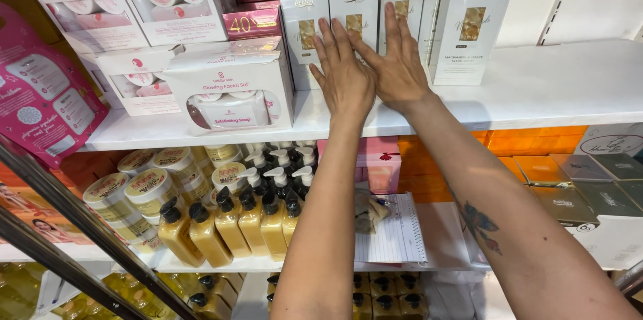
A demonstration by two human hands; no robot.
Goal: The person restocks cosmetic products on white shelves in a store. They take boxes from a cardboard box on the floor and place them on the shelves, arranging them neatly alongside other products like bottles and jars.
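At the far left a pink packet (pixel 40 99) leans at the edge of the white upper shelf (pixel 569 86). Next to it stand white window boxes (pixel 134 5) stacked in two layers, and in front of them a larger white window box (pixel 234 89) sits a little askew near the shelf's front edge. Behind those, dark pink cartons (pixel 253 22) are stacked.

Further right runs a row of tall white and gold boxes (pixel 305 19), upright and side by side. The left hand (pixel 345 75) lies flat against the fronts of these boxes, fingers (pixel 327 42) straight and slightly spread, gripping nothing. The right hand (pixel 398 65) lies just beside it, overlapping the left hand's edge, its fingers (pixel 390 25) also stretched flat against the boxes, holding nothing. The right forearm carries a butterfly tattoo (pixel 479 225).

On the shelf below, from the left, stand round cream tubs (pixel 144 189), amber pump bottles (pixel 231 223), white pump bottles (pixel 278 176), a pink gift box (pixel 382 163), a lined notepad (pixel 395 233), orange packs (pixel 529 139) and flat grey-green boxes (pixel 589 186).
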